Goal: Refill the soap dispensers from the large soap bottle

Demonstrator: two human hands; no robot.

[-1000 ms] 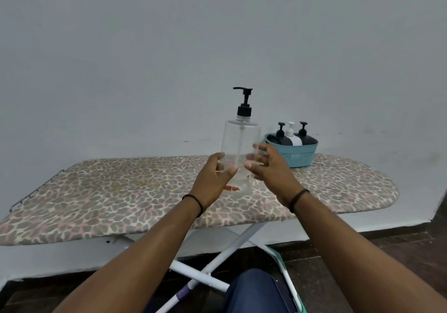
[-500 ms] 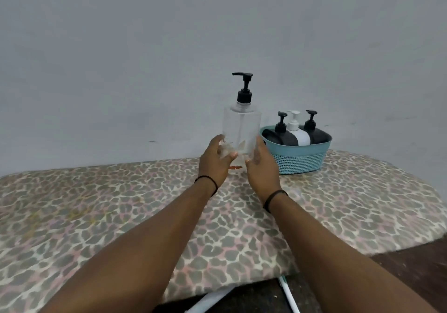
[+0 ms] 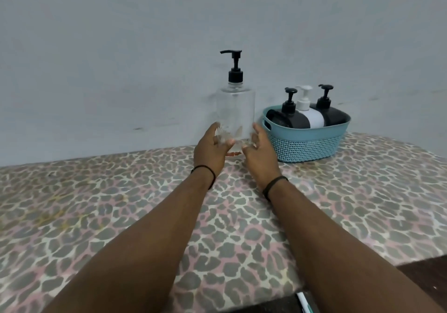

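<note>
I see the big clear soap bottle (image 3: 235, 111) standing upright on the leopard-print ironing board (image 3: 121, 203), near its far edge and close to the pale wall (image 3: 121, 46). Its black pump (image 3: 234, 67) points to the left, and the body looks nearly empty, with only a thin reddish line showing at the very bottom. My left hand (image 3: 211, 151) sits at the lower left of the bottle, fingers curled around its side with the thumb laid across the front, so it grips the bottle low down. My right hand (image 3: 260, 154) is at the lower right of the bottle, fingers loosely bent and slightly spread; the index finger lies along the bottle's right side, but I cannot tell whether the hand truly clasps it or only touches it. The bottle stands between the two hands, its base level with my fingertips and most of its height rising above them. Each wrist wears a thin black band. Just to the right of the bottle, and just beyond my right hand, sits a light blue basket (image 3: 307, 143) on the board. Three small dispensers stand inside it in a row: a black one (image 3: 289, 116) on the left, a white one (image 3: 309, 115) in the middle and another black one (image 3: 332, 114) on the right, all with their pumps on.
</note>
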